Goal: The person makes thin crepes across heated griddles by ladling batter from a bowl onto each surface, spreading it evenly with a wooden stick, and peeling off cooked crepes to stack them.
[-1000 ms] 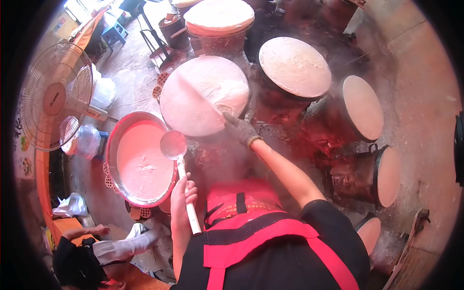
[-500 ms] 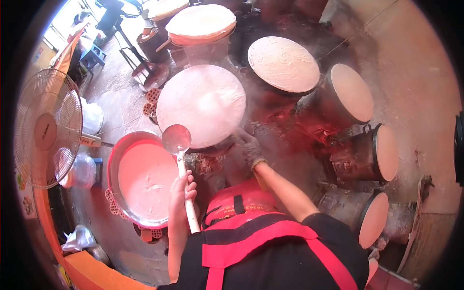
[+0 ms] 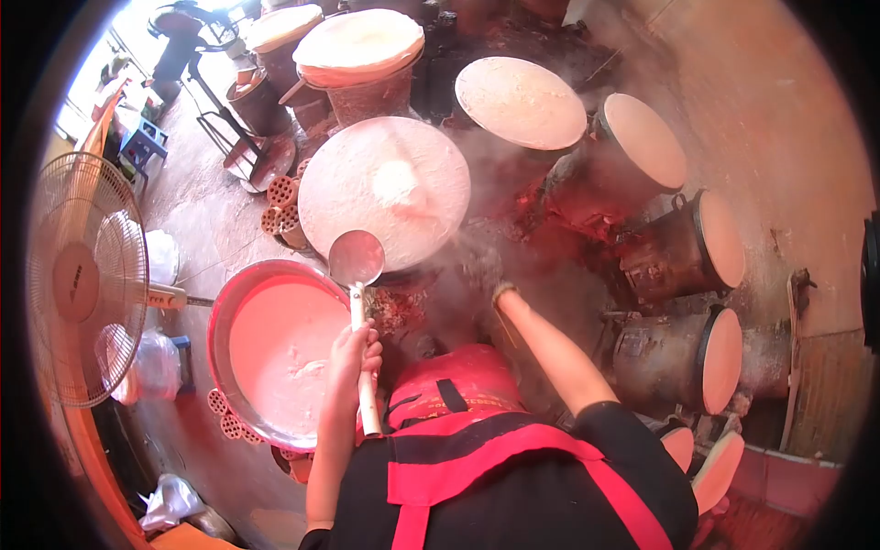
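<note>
My left hand (image 3: 352,356) grips the pale handle of a ladle (image 3: 357,258), whose round metal bowl points up and away from me. That bowl overlaps the near rim of a large round pot top covered in a pale layer (image 3: 353,174). Below and left of the ladle stands a red-rimmed basin (image 3: 218,330) of pale, creamy liquid (image 3: 284,344). My right hand (image 3: 478,257), in a dark glove, is at the near right edge of the round pot top. Steam and blur hide its fingers, and I cannot see whether it touches the rim.
Several dark pots with pale round tops curve along the right, including one pot (image 3: 669,257). A covered tub (image 3: 371,92) stands at the back. A fan (image 3: 78,280) is at far left. Perforated briquettes (image 3: 282,191) lie on the floor beside the central pot. Steam drifts around it.
The view has shifted slightly. A bright, pale raised patch now shows clearly on the central pot top. My right hand has blurred in the steam; my left still holds the ladle.
</note>
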`<state>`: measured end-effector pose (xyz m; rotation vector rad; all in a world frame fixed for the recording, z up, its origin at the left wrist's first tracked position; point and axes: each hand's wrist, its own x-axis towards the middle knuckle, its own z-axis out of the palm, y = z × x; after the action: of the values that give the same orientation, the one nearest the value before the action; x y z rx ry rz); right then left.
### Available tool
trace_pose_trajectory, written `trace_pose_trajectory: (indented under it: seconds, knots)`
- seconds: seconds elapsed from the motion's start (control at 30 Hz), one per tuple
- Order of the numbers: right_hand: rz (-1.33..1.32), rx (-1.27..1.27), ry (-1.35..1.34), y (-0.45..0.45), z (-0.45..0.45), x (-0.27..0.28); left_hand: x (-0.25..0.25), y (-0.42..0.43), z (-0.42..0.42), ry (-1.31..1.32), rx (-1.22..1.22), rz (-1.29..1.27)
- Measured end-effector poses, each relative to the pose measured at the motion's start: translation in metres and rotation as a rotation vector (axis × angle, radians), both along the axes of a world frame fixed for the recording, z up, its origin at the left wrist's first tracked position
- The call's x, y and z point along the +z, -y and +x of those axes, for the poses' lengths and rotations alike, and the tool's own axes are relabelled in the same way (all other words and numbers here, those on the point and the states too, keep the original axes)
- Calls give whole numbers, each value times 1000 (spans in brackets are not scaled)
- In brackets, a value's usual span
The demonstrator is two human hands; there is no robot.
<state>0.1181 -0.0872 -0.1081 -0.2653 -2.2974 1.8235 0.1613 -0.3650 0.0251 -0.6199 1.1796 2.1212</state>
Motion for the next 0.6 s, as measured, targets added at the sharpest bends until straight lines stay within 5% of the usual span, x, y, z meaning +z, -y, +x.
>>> trace_pose_trajectory:
  seconds: [0.03,0.1,0.2,0.33,0.43,0.47,0.5,0.57,0.6]
  knots:
    - [-12,70,297,0,18,19,0,1,-10,-28,-18,-24]
    - [34,116,326,10,56,50,-5,4,-31,-77,-42,-74]
    - [85,-44,-124,22,91,1,-20,3,-73,-206,-133,-191]
    - [247,-186,170,46,97,-41,-53,-26,-107,-251,-131,-413]
    - [192,-121,103,82,73,-23,-62,-52,-106,-131,-227,-428]
    - [434,-62,-88,91,69,-27,-65,-64,-101,-97,-122,-411]
    - [677,-1,-285,93,66,-29,-69,-70,-99,-111,-101,-358]
    - [567,52,-370,88,63,-19,-72,-52,-111,149,26,368]
    - [507,59,-317,79,59,-14,-25,-37,-112,480,150,765]
